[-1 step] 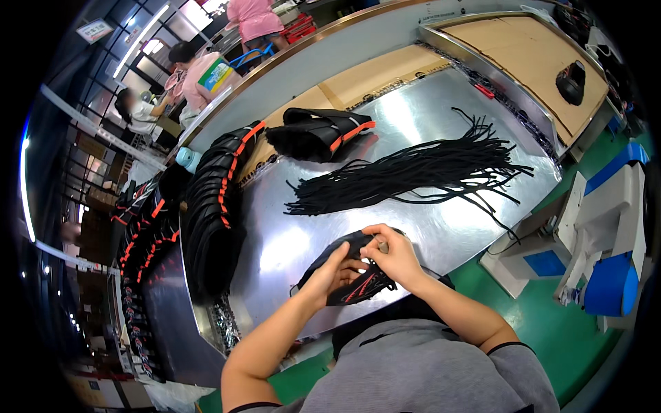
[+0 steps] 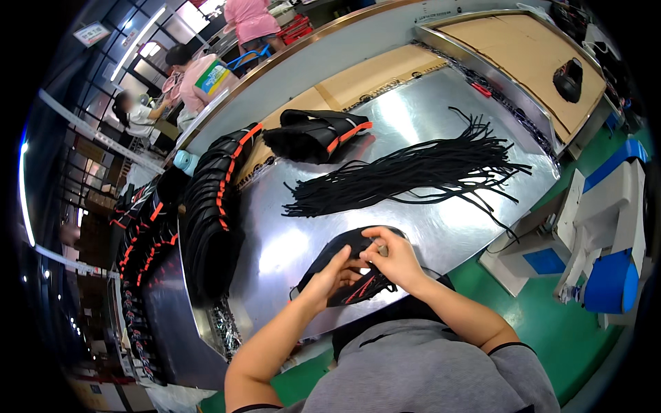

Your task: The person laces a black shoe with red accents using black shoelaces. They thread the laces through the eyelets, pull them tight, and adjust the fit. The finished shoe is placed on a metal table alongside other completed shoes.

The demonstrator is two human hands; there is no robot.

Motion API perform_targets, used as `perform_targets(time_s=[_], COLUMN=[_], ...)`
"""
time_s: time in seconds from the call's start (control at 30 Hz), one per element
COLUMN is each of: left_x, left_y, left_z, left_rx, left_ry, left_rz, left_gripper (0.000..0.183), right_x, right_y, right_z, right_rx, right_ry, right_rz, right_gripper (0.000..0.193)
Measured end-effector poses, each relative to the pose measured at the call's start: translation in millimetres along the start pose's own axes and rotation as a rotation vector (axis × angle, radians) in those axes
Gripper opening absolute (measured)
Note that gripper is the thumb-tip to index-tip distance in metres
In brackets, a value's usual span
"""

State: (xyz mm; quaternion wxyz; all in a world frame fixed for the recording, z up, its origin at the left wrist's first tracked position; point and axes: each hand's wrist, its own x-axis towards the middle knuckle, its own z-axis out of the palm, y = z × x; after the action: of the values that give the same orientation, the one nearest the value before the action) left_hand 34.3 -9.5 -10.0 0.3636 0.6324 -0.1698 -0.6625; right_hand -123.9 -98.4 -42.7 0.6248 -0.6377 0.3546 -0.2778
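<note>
A black shoe upper (image 2: 332,251) with red stripes on its side lies near the table's front edge, in front of me. My left hand (image 2: 333,277) grips it from the left, thumb on top and fingers curled into the opening. Over its right part, my right hand (image 2: 395,257) is closed in a pinch, fingertips close to the left thumb. What the pinch holds is too small to make out. Beyond both hands, a loose bundle of black shoelaces (image 2: 406,175) is spread across the metal tabletop (image 2: 275,251).
Left of the laces, a long row of nested black shoe uppers (image 2: 213,193) with orange edges curves along the table. A few more uppers (image 2: 313,134) lie behind. A single shoe (image 2: 568,80) rests on a cardboard-lined tray (image 2: 509,51). A grey-and-blue machine (image 2: 585,241) stands at right.
The fingers of both hands have shifted slightly on the shoe upper. The view has moved a little; the laces and the row of uppers lie as before.
</note>
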Motion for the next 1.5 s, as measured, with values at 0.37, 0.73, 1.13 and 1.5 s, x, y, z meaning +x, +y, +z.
perform_targets(time_s=[0.37, 0.73, 1.13, 1.5], left_x=[-18, -20, -24, -10], left_y=[-24, -24, -21, -12], left_z=[20, 20, 25, -4], left_rx=[0.079, 0.182, 0.329, 0.043], left_ry=[0.294, 0.289, 0.224, 0.074], left_rz=[0.441, 0.559, 0.496, 0.039], left_gripper=[0.021, 0.017, 0.022, 0.042], right_x=[-25, -29, -8, 16], right_y=[-27, -36, -47, -60], right_z=[-13, -33, -29, -21], right_rx=[-0.356, -0.487, -0.754, -0.985], right_ry=[-0.196, -0.122, -0.343, -0.464], right_rz=[-0.156, -0.344, -0.3, -0.341], right_gripper=[0.045, 0.013, 0.029, 0.03])
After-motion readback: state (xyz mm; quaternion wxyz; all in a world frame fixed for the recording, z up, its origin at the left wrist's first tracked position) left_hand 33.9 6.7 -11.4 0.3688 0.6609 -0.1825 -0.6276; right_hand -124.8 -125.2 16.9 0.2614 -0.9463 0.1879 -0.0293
